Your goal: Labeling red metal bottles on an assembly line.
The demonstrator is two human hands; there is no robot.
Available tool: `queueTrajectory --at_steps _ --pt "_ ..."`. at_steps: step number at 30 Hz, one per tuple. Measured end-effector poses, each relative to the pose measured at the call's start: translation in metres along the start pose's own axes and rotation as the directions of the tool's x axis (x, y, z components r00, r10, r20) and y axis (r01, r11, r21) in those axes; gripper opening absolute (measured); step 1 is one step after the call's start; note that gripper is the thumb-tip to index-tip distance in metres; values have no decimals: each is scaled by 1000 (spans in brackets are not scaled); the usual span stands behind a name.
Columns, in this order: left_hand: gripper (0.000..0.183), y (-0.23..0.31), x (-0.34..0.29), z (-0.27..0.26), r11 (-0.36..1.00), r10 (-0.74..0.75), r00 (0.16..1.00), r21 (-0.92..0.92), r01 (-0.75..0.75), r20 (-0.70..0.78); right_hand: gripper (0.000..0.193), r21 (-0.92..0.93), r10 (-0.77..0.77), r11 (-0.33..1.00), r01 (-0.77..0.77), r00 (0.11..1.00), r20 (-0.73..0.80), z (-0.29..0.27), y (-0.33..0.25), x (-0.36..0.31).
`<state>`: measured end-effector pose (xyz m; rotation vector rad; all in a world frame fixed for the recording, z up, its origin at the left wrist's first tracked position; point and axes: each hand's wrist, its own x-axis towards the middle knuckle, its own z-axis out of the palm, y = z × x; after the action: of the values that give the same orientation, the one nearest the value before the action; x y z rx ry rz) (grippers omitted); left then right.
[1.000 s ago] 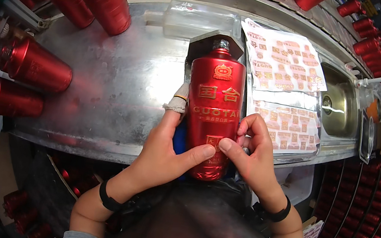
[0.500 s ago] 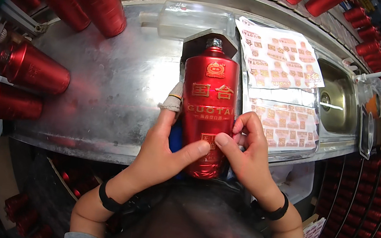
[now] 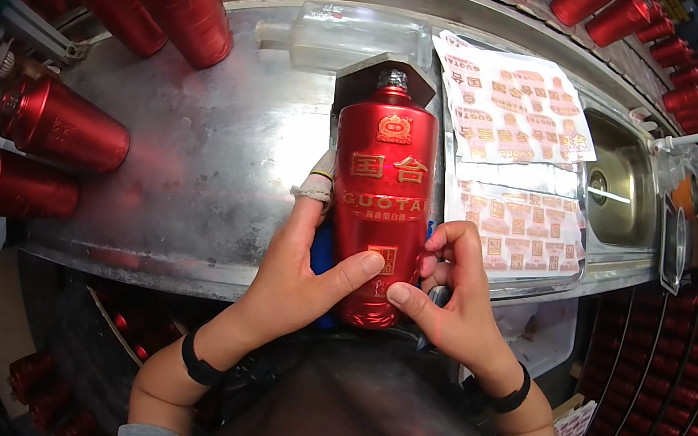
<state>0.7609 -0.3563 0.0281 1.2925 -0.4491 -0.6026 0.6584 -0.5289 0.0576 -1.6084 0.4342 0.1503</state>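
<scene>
A glossy red bottle (image 3: pixel 382 177) with gold lettering lies in front of me, its neck pointing away and resting in a dark angled holder (image 3: pixel 355 82). My left hand (image 3: pixel 303 261) grips its left side, with the thumb across the lower front and a cloth cover on one finger. My right hand (image 3: pixel 452 291) is at the lower right side, its thumb pressed near the base and its other fingers curled by the edge. A small dark, shiny thing (image 3: pixel 439 295) shows under the right palm; its kind is unclear. A square gold label (image 3: pixel 381 260) sits between the thumbs.
Printed label sheets (image 3: pixel 520 108) lie on the metal worktop (image 3: pixel 193 155) to the right, before a sink (image 3: pixel 618 180). A clear glass bottle (image 3: pixel 356 39) lies behind the holder. Red bottles (image 3: pixel 187 1) stand or lie at left, and more line the back conveyor.
My right thumb has moved down from the gold label toward the bottle's base, and the small shiny thing has come into sight. Bottles on the back conveyor have shifted right.
</scene>
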Motion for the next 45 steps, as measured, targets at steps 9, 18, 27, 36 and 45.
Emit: queueTrajectory --at_steps 9,18,27,36,45 --pt "93 -4 -6 -10 998 10 997 64 -14 74 55 -54 -54 997 54 999 7 0 2 -1" --pt "109 -9 -8 -12 981 0 993 191 -24 122 53 -39 -85 996 86 996 25 -5 11 3" --pt "99 -11 -7 -11 993 12 997 119 -21 77 56 -247 -190 953 176 981 -35 4 6 2" --pt "113 -14 -10 -14 982 3 991 184 -28 132 51 2 -94 996 94 995 -16 3 4 5" --pt "111 -9 -9 -15 971 27 990 230 -59 140 44 -156 -159 976 151 986 -41 4 4 4"
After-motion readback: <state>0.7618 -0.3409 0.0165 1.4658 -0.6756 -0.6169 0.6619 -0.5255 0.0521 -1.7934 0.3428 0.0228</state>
